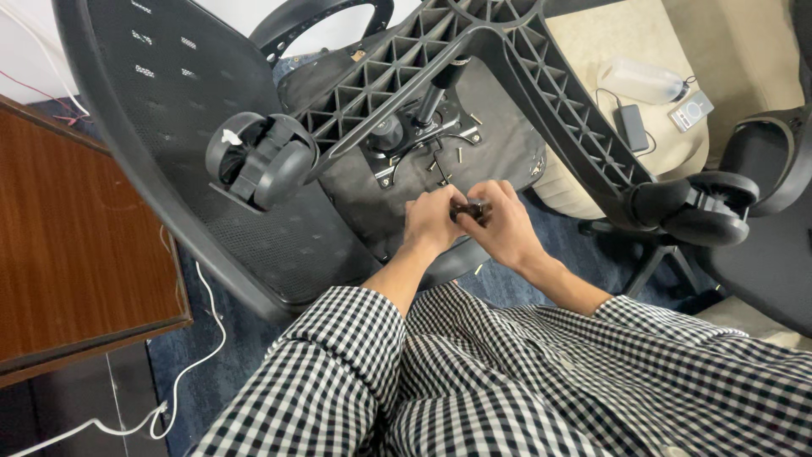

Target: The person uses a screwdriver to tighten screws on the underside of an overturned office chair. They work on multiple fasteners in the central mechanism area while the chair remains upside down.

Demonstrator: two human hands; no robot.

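Above the overturned black plastic office chair (279,211), left hand (431,222) and right hand (506,224) both pinch one small dark metal part (470,210); loose screws (459,155) lie unfitted beside the seat plate (414,135).

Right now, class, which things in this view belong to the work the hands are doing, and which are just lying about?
In the work:
left hand
right hand
small dark part held between both hands
overturned office chair
its seat mechanism

Lying about:
wooden desk
white cable
charger
plastic bottle
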